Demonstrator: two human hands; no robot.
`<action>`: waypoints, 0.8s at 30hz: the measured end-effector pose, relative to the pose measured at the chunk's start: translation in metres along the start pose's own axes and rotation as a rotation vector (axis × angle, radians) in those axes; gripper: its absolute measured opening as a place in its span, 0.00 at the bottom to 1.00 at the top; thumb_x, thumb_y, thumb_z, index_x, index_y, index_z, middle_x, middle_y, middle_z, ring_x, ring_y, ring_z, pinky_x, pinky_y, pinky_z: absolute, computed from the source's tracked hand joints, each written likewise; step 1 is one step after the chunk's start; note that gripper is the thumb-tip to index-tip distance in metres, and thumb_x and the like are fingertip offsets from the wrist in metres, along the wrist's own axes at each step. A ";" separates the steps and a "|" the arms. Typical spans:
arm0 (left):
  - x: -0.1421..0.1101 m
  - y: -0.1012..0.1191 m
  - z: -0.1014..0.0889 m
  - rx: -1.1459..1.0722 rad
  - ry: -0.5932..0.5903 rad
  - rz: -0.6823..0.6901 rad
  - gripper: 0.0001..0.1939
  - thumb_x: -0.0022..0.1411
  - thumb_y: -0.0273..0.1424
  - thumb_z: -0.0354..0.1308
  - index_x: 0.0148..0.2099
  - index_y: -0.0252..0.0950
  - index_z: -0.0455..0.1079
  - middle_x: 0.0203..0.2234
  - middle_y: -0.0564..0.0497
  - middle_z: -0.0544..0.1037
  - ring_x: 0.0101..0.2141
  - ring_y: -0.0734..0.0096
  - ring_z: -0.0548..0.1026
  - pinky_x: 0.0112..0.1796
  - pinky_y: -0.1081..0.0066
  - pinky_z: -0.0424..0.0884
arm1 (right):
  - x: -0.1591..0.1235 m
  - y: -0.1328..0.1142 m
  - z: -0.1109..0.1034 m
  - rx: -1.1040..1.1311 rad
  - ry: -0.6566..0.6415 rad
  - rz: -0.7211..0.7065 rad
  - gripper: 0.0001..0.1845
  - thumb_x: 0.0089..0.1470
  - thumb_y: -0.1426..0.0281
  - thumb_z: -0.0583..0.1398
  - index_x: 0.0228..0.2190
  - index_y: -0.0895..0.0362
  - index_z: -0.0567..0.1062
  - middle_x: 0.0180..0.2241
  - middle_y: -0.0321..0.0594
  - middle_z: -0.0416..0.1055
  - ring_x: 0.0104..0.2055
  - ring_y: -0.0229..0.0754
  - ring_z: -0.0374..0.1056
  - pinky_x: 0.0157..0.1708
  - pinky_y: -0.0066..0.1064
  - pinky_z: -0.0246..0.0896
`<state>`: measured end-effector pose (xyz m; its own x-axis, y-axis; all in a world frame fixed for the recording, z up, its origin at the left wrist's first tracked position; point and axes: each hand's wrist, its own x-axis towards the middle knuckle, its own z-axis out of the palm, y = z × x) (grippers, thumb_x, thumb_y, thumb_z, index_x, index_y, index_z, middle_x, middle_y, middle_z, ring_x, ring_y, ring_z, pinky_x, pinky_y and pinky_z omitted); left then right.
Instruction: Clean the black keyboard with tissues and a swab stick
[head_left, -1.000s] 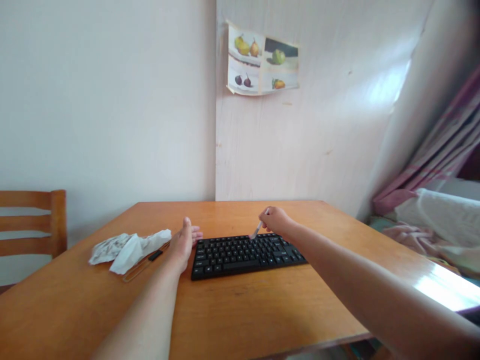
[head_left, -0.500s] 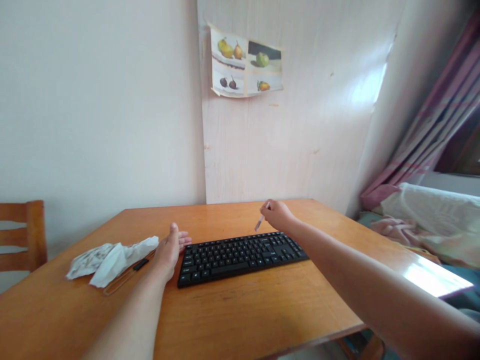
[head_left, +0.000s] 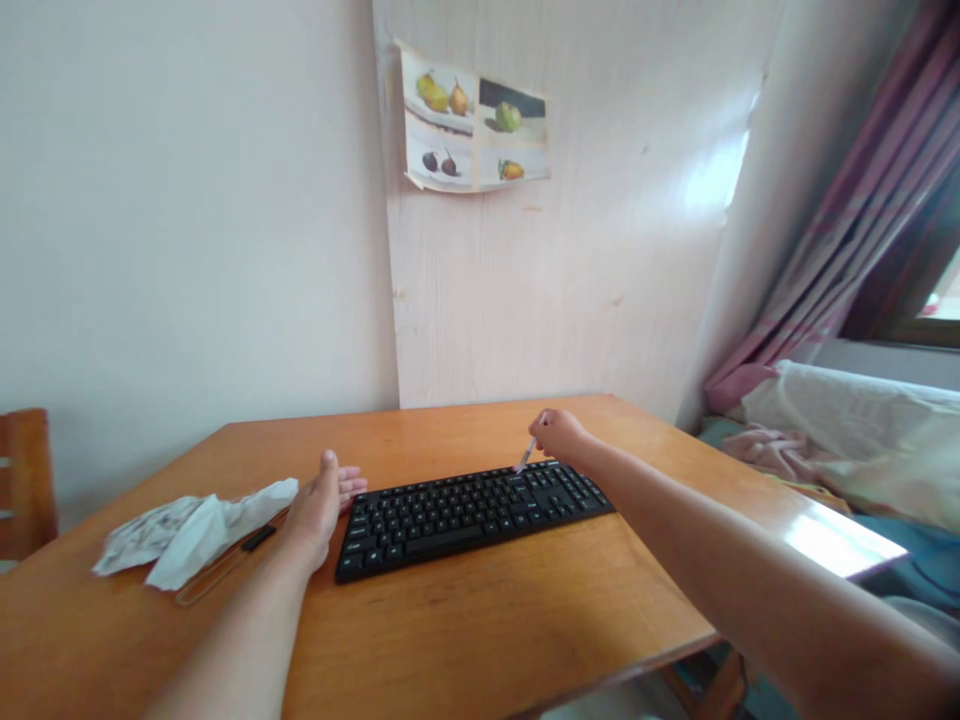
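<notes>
A black keyboard (head_left: 472,510) lies across the middle of an orange wooden table (head_left: 480,620). My left hand (head_left: 322,500) rests on its edge against the keyboard's left end, fingers stretched out and together, holding nothing. My right hand (head_left: 559,435) is closed in a pinch on a thin pale stick-like tool (head_left: 526,455), whose tip touches the keyboard's far row of keys near the right side.
Crumpled white tissues (head_left: 191,520) lie left of my left hand, over a clear flat ruler-like strip with a small black piece (head_left: 255,540). A wooden chair (head_left: 22,480) stands at the far left. A bed with bedding (head_left: 840,440) is right of the table. A fruit picture (head_left: 474,125) hangs on the wall.
The view has swung to the right. My right hand lifted the thin tool off the keys half a second ago and has brought its tip down on the far row again. My left hand stayed put.
</notes>
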<state>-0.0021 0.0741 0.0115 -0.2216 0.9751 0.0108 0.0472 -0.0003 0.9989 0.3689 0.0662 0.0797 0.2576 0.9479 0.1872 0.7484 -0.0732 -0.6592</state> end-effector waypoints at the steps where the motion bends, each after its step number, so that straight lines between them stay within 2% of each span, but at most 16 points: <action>1: 0.001 0.000 0.000 0.002 0.000 -0.003 0.37 0.66 0.57 0.38 0.43 0.29 0.74 0.38 0.34 0.82 0.42 0.55 0.81 0.48 0.58 0.73 | 0.002 0.005 -0.004 -0.027 0.012 0.004 0.08 0.53 0.73 0.59 0.23 0.60 0.72 0.20 0.39 0.71 0.20 0.35 0.65 0.21 0.24 0.54; 7: 0.009 -0.007 -0.003 0.015 -0.008 0.011 0.38 0.64 0.59 0.38 0.43 0.30 0.74 0.39 0.33 0.82 0.42 0.55 0.81 0.49 0.58 0.73 | 0.004 0.024 -0.030 -0.183 0.085 0.035 0.07 0.52 0.74 0.58 0.24 0.60 0.74 0.24 0.44 0.74 0.30 0.41 0.70 0.28 0.27 0.56; 11: 0.012 -0.009 -0.003 0.031 0.007 0.009 0.38 0.64 0.59 0.38 0.42 0.31 0.74 0.37 0.34 0.82 0.41 0.56 0.81 0.48 0.59 0.74 | 0.000 0.029 -0.045 -0.223 0.138 0.053 0.05 0.51 0.73 0.59 0.26 0.58 0.74 0.24 0.44 0.74 0.34 0.44 0.70 0.31 0.29 0.56; 14: 0.012 -0.009 -0.003 0.024 0.011 0.010 0.37 0.65 0.58 0.39 0.41 0.31 0.74 0.37 0.34 0.82 0.41 0.56 0.81 0.48 0.59 0.74 | -0.001 0.028 -0.045 -0.169 0.157 0.041 0.06 0.53 0.71 0.58 0.27 0.58 0.74 0.24 0.41 0.75 0.31 0.41 0.69 0.29 0.27 0.56; 17: 0.011 -0.009 -0.003 0.017 0.008 0.020 0.36 0.65 0.58 0.39 0.40 0.32 0.74 0.36 0.35 0.83 0.41 0.55 0.81 0.47 0.58 0.74 | -0.002 0.027 -0.036 -0.069 0.143 0.038 0.10 0.57 0.69 0.55 0.27 0.58 0.73 0.25 0.40 0.75 0.26 0.37 0.68 0.25 0.24 0.57; 20: 0.012 -0.010 -0.004 0.009 0.004 0.025 0.36 0.64 0.58 0.40 0.40 0.32 0.74 0.36 0.35 0.83 0.42 0.55 0.81 0.48 0.57 0.74 | -0.002 0.032 -0.032 -0.011 0.123 0.065 0.09 0.56 0.69 0.56 0.26 0.58 0.72 0.23 0.39 0.74 0.24 0.35 0.67 0.23 0.23 0.57; 24: 0.014 -0.011 -0.004 0.002 0.000 0.013 0.36 0.64 0.59 0.40 0.40 0.33 0.74 0.35 0.36 0.83 0.42 0.54 0.81 0.50 0.55 0.73 | -0.003 0.041 -0.047 -0.044 0.193 0.115 0.06 0.51 0.72 0.59 0.23 0.57 0.70 0.23 0.42 0.73 0.30 0.41 0.70 0.28 0.27 0.57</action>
<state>-0.0097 0.0868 0.0005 -0.2214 0.9749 0.0235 0.0520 -0.0123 0.9986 0.4276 0.0457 0.0860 0.4519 0.8558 0.2516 0.7324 -0.1949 -0.6524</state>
